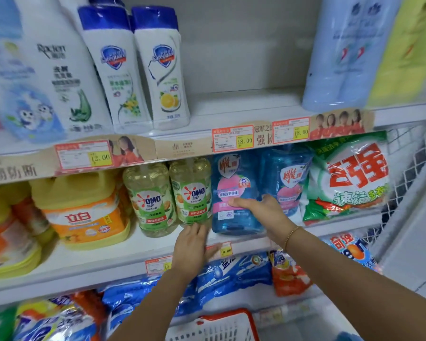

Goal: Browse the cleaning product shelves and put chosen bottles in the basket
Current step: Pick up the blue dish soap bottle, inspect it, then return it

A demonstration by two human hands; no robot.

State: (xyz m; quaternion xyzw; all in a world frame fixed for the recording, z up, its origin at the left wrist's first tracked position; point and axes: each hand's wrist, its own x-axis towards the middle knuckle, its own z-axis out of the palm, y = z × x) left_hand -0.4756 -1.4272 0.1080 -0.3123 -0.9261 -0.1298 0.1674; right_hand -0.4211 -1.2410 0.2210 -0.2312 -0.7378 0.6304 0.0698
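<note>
Blue translucent plastic marks the chosen thing in the head view: a squat blue bottle (234, 193) standing upright on the middle shelf (96, 259), between a green bottle (191, 193) and a second blue bottle (284, 183). It is held by the right hand (258, 210). The thumb is laid across the front label, and the fingers are wrapped round the bottle's right flank, into the gap beside the second blue bottle. The left hand (191, 247) is spread flat, its fingers (197, 230) straight and pointed toward the foot of the blue bottle; whether the base is touched cannot be told. A red-rimmed basket (229, 316) is seen low in the frame, beneath the shelves.

The blue bottle appears full, so real weight is to be expected. The thin walls would probably give a little under a squeeze, and the glossy label is likely to be slippery. A one-handed hold round the body could slide — support under the base from the flat hand is judged safer, with the bottle kept upright while it is drawn over the shelf lip.
</note>
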